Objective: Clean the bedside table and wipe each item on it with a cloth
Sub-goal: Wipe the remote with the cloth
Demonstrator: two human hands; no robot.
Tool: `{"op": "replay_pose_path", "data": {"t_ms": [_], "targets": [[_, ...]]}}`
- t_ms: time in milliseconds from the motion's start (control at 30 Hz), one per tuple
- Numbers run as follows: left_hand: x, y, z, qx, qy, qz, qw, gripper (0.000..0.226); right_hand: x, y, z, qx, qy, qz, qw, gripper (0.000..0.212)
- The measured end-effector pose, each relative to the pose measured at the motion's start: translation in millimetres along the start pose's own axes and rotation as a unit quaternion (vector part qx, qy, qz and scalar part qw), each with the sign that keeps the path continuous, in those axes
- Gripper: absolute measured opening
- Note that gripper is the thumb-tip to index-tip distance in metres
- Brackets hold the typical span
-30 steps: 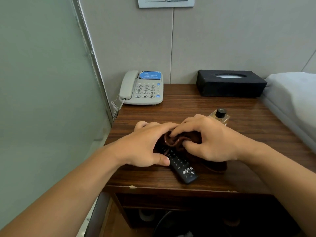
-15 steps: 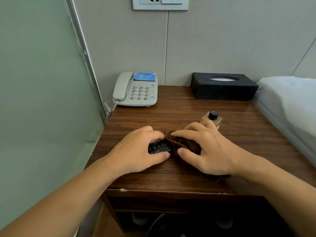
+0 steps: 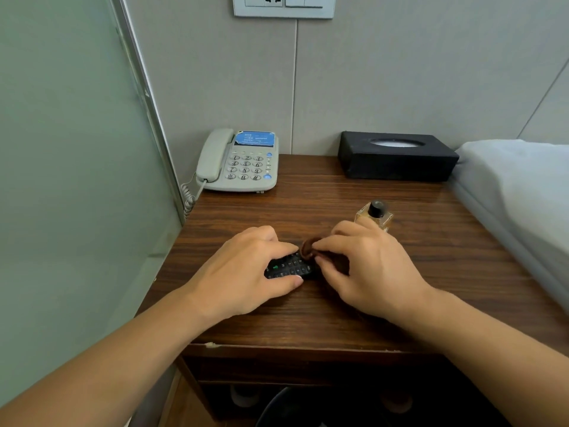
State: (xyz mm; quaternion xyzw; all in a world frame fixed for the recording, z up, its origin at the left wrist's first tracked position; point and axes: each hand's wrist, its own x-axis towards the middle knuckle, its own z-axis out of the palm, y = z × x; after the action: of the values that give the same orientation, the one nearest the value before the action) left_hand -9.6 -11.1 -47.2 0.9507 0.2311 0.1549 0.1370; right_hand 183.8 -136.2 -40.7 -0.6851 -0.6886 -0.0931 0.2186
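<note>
The small bottle point(image 3: 374, 214) stands just beyond the right hand point(image 3: 369, 272), at its 12 o'clock; a wide wiping stroke could knock it over. The remote point(image 3: 288, 267) lies near the table's point(image 3: 323, 192) front middle. The left hand point(image 3: 246, 272) pins it, thumb and fingers curled along its sides. The right grip pinches the bunched brown cloth point(image 3: 308, 249) against the remote's right end.

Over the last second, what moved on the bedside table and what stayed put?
The remote turned from pointing toward the table's front edge to lying crosswise under the left hand. The right hand keeps pinching the brown cloth against it. Phone, tissue box and bottle stayed.
</note>
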Motion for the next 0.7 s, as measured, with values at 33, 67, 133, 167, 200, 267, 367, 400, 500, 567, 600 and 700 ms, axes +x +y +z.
{"op": "replay_pose_path", "data": {"t_ms": [33,67,133,167,200,267,367,400,500,567,600,700], "targets": [[0,0,-1,0.000,0.005,-0.004,1.000,0.047,-4,-2,-2,-0.006,-0.020,-0.028,0.999,0.028],[1,-1,-2,0.001,0.009,-0.009,1.000,0.047,-7,-3,-4,-0.008,-0.039,-0.050,0.998,0.027],[2,-3,-3,0.006,0.008,-0.009,1.000,0.050,-10,-4,-5,-0.002,-0.043,-0.059,0.997,0.028],[2,-3,-3,0.008,0.005,-0.003,1.000,0.050,-10,-3,-5,0.006,-0.023,-0.052,0.998,0.028],[1,-1,-2,0.006,0.001,0.005,1.000,0.049,-8,-2,-3,0.013,0.003,-0.039,0.999,0.028],[-2,3,-1,0.001,-0.009,0.021,1.000,0.045,-3,1,0,0.024,0.047,-0.011,0.999,0.026],[-4,5,0,0.013,-0.006,0.034,0.999,0.047,4,2,1,0.031,0.042,0.010,0.999,0.027],[-4,4,1,0.010,0.000,0.030,1.000,0.047,4,2,-1,0.026,0.026,0.002,0.999,0.027],[-6,5,4,-0.022,0.013,0.005,1.000,0.047,-5,0,-6,0.004,-0.021,-0.047,0.999,0.026],[-7,5,7,-0.040,0.019,-0.004,0.999,0.052,-9,1,-10,0.004,-0.030,-0.059,0.998,0.026],[-7,5,7,-0.046,0.022,-0.006,0.999,0.053,-9,1,-12,0.007,-0.030,-0.061,0.998,0.026],[-8,4,8,-0.049,0.026,-0.008,0.998,0.051,-10,2,-15,-0.008,-0.040,-0.073,0.997,0.027]]}}
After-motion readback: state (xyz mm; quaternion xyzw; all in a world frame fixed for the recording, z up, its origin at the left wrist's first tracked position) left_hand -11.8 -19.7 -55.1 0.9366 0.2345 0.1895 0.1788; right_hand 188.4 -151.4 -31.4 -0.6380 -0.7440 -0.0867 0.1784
